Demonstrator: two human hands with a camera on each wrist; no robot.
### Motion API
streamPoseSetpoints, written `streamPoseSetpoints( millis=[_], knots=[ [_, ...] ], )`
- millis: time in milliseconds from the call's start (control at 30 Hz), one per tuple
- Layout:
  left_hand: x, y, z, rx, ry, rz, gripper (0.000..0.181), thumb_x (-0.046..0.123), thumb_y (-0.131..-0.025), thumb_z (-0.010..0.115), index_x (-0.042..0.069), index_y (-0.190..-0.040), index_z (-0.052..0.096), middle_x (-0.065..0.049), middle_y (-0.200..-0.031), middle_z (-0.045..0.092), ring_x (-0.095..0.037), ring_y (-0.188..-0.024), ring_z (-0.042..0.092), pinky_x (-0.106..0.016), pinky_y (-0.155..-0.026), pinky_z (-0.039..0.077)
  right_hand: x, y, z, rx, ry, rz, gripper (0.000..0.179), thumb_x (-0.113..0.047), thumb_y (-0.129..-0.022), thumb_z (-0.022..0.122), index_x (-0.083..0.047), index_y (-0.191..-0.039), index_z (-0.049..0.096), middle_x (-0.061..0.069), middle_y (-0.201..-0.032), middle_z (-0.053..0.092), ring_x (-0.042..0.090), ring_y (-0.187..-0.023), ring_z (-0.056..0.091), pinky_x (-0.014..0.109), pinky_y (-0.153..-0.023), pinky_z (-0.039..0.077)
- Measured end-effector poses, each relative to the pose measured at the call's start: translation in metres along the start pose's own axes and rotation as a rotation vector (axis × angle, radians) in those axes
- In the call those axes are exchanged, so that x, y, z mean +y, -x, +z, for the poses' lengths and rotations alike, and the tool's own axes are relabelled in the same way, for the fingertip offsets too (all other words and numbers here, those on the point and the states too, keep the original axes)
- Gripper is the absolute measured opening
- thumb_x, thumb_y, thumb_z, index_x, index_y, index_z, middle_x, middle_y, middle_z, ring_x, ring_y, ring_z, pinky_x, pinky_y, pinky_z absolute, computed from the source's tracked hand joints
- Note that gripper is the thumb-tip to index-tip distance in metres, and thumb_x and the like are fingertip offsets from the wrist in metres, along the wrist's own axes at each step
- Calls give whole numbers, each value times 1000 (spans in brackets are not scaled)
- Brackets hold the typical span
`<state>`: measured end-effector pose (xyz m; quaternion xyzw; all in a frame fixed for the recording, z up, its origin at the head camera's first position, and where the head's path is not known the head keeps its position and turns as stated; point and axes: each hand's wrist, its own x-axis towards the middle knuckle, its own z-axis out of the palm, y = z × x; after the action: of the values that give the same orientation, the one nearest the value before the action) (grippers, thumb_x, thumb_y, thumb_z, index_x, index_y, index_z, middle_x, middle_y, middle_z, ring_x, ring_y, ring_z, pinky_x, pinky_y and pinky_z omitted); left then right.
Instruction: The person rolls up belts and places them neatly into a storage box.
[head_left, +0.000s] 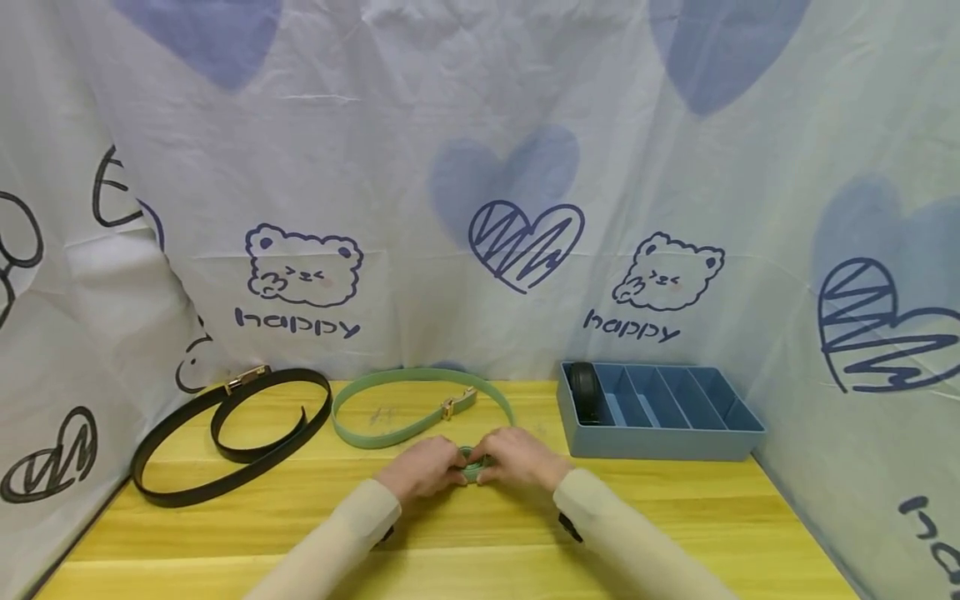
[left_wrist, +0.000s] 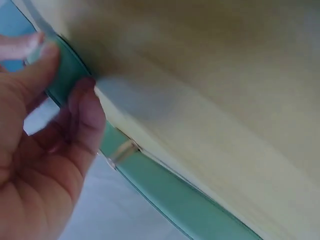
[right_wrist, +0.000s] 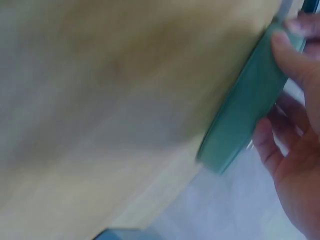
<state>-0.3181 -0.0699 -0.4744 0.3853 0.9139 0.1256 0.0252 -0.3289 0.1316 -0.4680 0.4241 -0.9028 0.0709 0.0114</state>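
Both hands meet over a green belt (head_left: 375, 440) at the middle of the table, where one part is rolled into a small coil (head_left: 472, 472). My left hand (head_left: 429, 467) pinches the coil's left side with thumb and fingers. From the opposite side, my right hand (head_left: 521, 457) grips it the same way. The rest of the belt lies in a wide loop behind, passing out of sight at the right hand. Its gold buckle (head_left: 447, 408) sits above the hands in the head view. In the right wrist view, a green strip (right_wrist: 240, 110) stands on edge by the fingers.
A black belt (head_left: 176, 498) with a gold buckle lies loosely looped at the left. At the back right stands a blue divided tray (head_left: 660, 444), a black rolled belt (head_left: 583, 392) in its leftmost compartment. A printed white curtain (head_left: 412, 292) hangs behind the wooden table.
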Motion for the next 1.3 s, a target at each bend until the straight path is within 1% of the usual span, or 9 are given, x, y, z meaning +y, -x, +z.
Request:
streamPoseSetpoints(
  millis=[67, 167, 400, 500, 633, 767, 1033, 1133, 1300],
  knots=[
    [-4, -1, -2, -24, 9, 34, 15, 25, -89, 71, 16, -77, 71, 9, -70, 63, -1, -60, 45, -19, -60, 40, 5, -2, 0, -25, 4, -4, 29, -34, -84, 76, -24, -111, 74, -11, -112, 71, 7, -102, 64, 27, -89, 51],
    [-6, 0, -5, -25, -18, 45, 15, 25, -89, 72, 16, -77, 70, 8, -71, 62, -2, -62, 46, -20, -62, 42, 8, -4, 0, -6, 42, -34, 27, -35, -83, 76, -23, -107, 76, -10, -108, 72, 7, -99, 64, 26, -87, 51],
    [4, 3, 1, 81, -104, -25, 16, 35, -87, 73, 19, -86, 75, 7, -72, 65, -4, -61, 52, -22, -57, 43, -1, -4, 1, 49, 98, -46, 21, -39, -82, 76, -23, -97, 79, -12, -89, 73, 4, -77, 58, 23, -71, 49],
    [1, 2, 2, 90, -55, -1, 15, 32, -88, 72, 19, -83, 74, 8, -70, 65, -2, -57, 48, -20, -56, 41, -1, -3, 0, 27, 33, -13, 24, -37, -83, 76, -24, -103, 78, -11, -97, 74, 5, -84, 63, 25, -77, 51],
    [-8, 0, 1, 33, 16, 68, 16, 28, -91, 69, 19, -78, 70, 11, -68, 61, 1, -57, 44, -17, -58, 38, 4, 0, -1, -34, -53, 2, 30, -32, -87, 73, -22, -115, 73, -4, -121, 69, 11, -109, 64, 30, -95, 50],
    [-12, 3, -1, -1, 26, 106, 17, 27, -92, 68, 19, -77, 67, 12, -68, 58, 0, -59, 44, -18, -59, 38, 5, 1, 1, -12, -40, -35, 28, -31, -89, 71, -21, -115, 74, 1, -128, 66, 15, -114, 64, 33, -97, 50],
    [6, 8, 1, 108, -237, -26, 21, 40, -86, 72, 19, -89, 76, 5, -72, 66, -12, -66, 60, -26, -60, 49, -9, -2, 6, 84, 77, -42, 21, -32, -88, 73, -23, -106, 77, -11, -101, 73, 7, -88, 65, 31, -85, 51],
    [5, 8, 3, 110, -202, -23, 19, 38, -85, 73, 20, -89, 77, 5, -73, 67, -11, -67, 61, -26, -61, 49, -10, -2, 5, 51, 10, -9, 23, -32, -88, 73, -24, -109, 76, -12, -101, 74, 5, -87, 65, 27, -83, 52],
    [-4, 7, 0, 68, -81, 48, 15, 32, -86, 74, 18, -89, 78, 7, -81, 70, -7, -74, 59, -22, -67, 49, 2, -1, 3, -38, -220, 20, 29, -25, -90, 71, -20, -118, 73, -6, -117, 71, 7, -101, 65, 25, -87, 53]
  ],
)
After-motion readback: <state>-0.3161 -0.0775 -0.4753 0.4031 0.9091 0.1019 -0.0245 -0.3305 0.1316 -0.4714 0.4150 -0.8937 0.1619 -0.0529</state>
